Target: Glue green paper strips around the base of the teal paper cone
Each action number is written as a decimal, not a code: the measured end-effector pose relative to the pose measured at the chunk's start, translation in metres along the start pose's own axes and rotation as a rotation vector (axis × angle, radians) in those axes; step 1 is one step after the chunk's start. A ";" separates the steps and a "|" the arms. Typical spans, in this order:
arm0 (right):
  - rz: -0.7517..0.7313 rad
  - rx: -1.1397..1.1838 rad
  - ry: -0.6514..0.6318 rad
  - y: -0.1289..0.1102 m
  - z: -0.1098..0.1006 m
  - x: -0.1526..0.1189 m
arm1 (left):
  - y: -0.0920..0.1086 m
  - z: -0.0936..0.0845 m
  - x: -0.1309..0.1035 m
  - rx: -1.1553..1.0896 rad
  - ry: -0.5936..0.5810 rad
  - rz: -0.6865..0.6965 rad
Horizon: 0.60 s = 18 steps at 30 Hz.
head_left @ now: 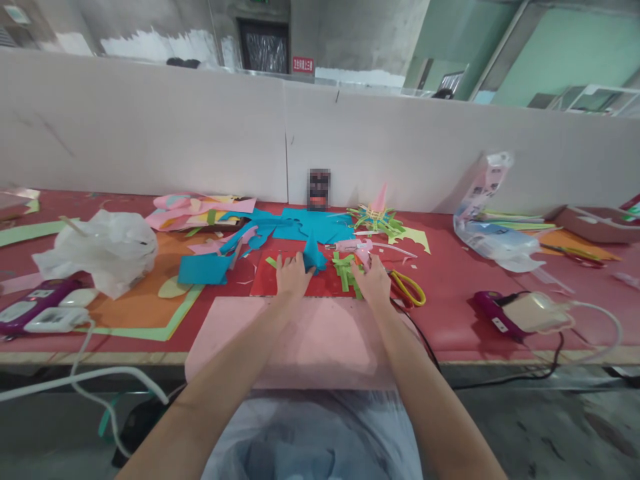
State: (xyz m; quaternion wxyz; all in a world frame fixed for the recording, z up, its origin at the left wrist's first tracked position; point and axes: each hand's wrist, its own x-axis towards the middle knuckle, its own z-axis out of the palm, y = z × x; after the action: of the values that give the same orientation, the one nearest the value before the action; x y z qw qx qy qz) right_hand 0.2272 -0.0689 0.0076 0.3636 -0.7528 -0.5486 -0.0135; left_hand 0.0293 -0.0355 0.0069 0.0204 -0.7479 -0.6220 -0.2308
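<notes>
A blue paper cone [313, 255] stands point up on a red sheet [265, 283]. My left hand [293, 275] is at its left base, with thumb and forefinger closed on the lower edge. My right hand [373, 281] reaches over short green paper strips [344, 270], its thumb and fingers apart. Just beyond those fingertips lies a pink hot glue gun [353, 246], nozzle to the left. Its handle partly shows between my fingers, and I see no firm grip on it. Yellow-handled scissors [409, 288] rest right of my right hand.
Cut blue paper [295, 227] lies behind the cone, beside a woven green piece with a pink cone [380, 202]. Pink scraps [200, 210] and a crumpled white bag [107, 250] are left. Purple power strips [43, 303] sit at both sides. A pink board [240, 333] lies in front.
</notes>
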 end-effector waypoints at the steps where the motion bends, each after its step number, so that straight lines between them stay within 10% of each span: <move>1: -0.007 0.006 -0.015 -0.002 0.000 -0.001 | 0.001 0.000 0.000 -0.002 -0.006 -0.001; 8: 0.007 -0.048 -0.169 -0.009 -0.003 -0.003 | -0.015 -0.007 0.003 -0.125 0.026 -0.012; 18: -0.030 -0.051 -0.166 -0.002 0.004 -0.002 | -0.068 -0.025 0.012 -0.049 0.032 -0.394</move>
State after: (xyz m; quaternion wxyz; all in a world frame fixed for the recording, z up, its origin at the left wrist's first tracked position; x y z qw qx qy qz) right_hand 0.2234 -0.0680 0.0052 0.2972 -0.7520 -0.5875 0.0295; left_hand -0.0413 -0.0171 0.0164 -0.0337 -0.6081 -0.7502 -0.2574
